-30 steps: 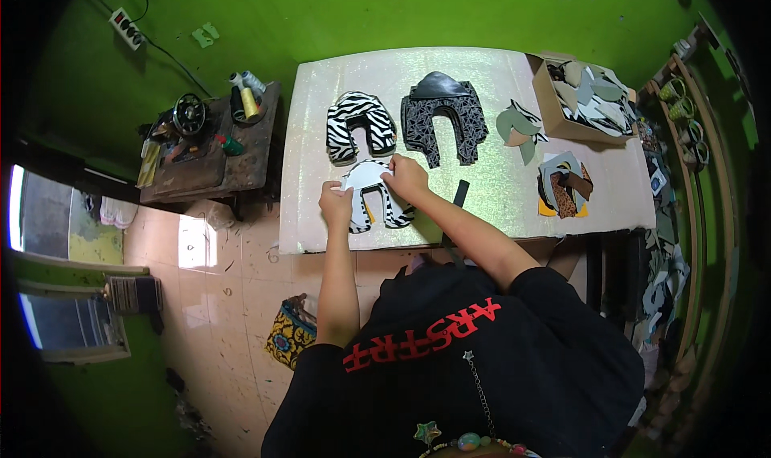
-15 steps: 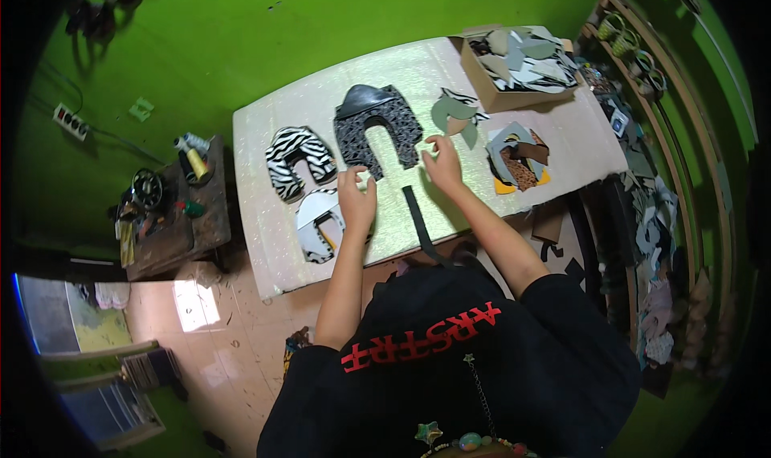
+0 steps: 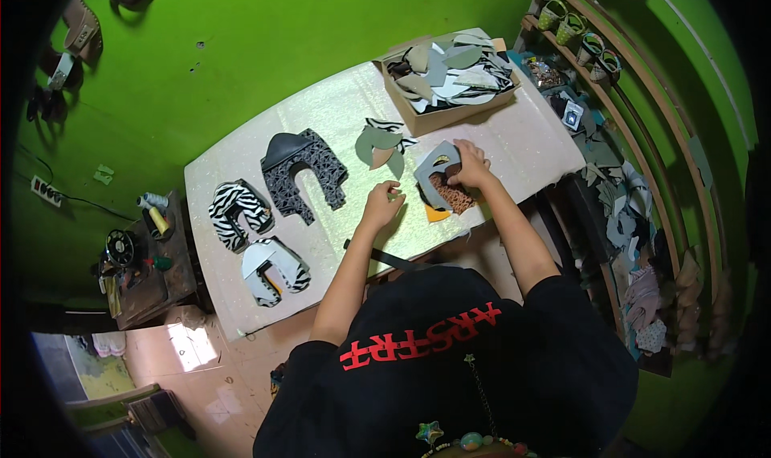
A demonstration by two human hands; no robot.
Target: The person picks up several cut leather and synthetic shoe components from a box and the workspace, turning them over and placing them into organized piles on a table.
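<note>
Now, in the head view, both hands have left the zebra pieces and gone to the right half of the tabletop (image 3: 514, 145). The right hand (image 3: 470, 167) rests on a grey cut-out (image 3: 438, 166) atop a small stack with brown and orange layers, fingers pressed onto it; whether they pinch it is unclear. The left hand (image 3: 381, 205) has come off the cut-outs and sits loosely curled, holding nothing that shows. The zebra cut-out (image 3: 231, 213), black cut-out (image 3: 303, 171) and grey-zebra cut-out (image 3: 273, 269) lie well apart at left. A cardboard box (image 3: 426, 119) of scraps stands behind. A dark strip near the edge is half hidden by the left forearm.
</note>
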